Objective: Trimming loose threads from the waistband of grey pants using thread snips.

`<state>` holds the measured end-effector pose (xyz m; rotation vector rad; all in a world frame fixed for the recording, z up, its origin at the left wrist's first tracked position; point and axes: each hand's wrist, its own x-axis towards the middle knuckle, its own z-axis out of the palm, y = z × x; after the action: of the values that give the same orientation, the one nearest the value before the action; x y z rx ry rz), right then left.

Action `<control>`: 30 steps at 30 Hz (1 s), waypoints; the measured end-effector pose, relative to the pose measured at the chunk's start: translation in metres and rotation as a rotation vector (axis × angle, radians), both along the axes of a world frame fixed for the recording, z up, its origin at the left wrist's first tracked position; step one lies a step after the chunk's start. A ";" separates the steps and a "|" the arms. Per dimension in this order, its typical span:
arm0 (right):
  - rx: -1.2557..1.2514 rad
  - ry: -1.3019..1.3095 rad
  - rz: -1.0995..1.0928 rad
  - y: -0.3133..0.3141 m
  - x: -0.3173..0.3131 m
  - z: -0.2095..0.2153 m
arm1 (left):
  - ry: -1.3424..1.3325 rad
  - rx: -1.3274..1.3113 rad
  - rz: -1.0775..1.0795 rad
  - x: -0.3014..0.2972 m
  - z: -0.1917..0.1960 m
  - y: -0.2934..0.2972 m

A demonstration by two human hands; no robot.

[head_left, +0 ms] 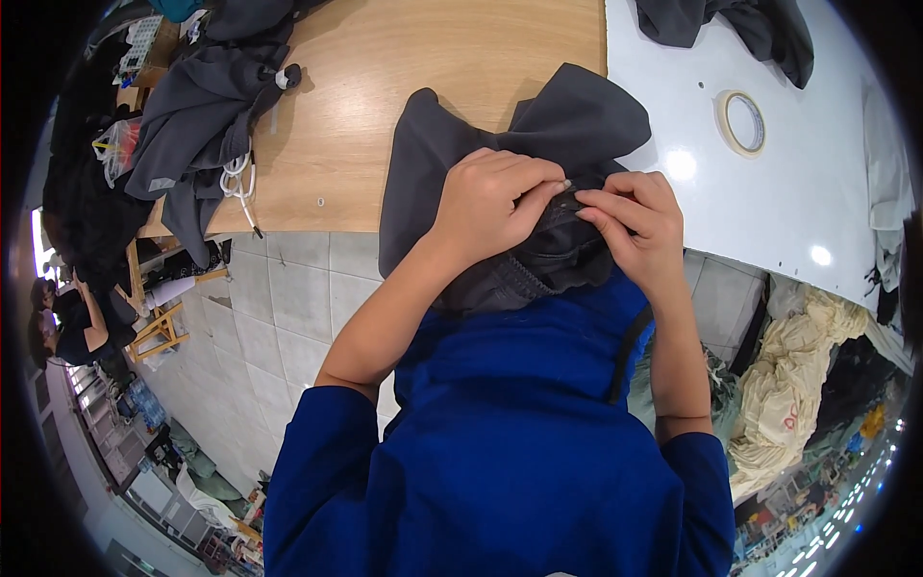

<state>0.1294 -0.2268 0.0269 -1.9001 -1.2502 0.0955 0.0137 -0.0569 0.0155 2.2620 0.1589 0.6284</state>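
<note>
A dark grey garment (437,144) hangs over the table's near edge and onto my lap, two wide lobes of its cloth spread on the tabletop. Along its near side runs a gathered, elastic-looking band (524,276). My left hand (492,200) is closed, thumb and forefinger pinching the cloth near the band. Close beside it, my right hand (636,219) also pinches the garment between thumb and fingers. The fingertips of both hands are only a little apart. A tiny pale spot shows at the left fingertips; I cannot tell what it is.
The table joins a wooden top (361,115) and a glossy white top (663,216). A roll of tape (741,123) lies on the white part. Another dark grey garment (197,135) with a white cord (237,178) hangs at left. Cream cloth (788,385) is heaped at right. A person (72,317) sits far left.
</note>
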 end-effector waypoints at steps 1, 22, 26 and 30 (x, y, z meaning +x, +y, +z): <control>0.000 0.000 0.000 0.000 0.000 0.000 | -0.001 -0.008 0.013 0.000 0.000 0.000; -0.024 -0.007 -0.177 0.003 -0.003 -0.001 | -0.027 -0.260 0.057 0.003 -0.004 -0.003; 0.004 -0.015 -0.176 0.006 -0.004 0.000 | -0.019 -0.252 0.049 0.004 -0.003 -0.003; 0.007 -0.045 -0.170 0.008 -0.004 0.000 | -0.041 -0.263 0.037 0.005 -0.002 -0.003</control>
<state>0.1256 -0.2184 0.0272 -2.0040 -1.1117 -0.0409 0.0188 -0.0604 0.0136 1.9956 0.2496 0.6337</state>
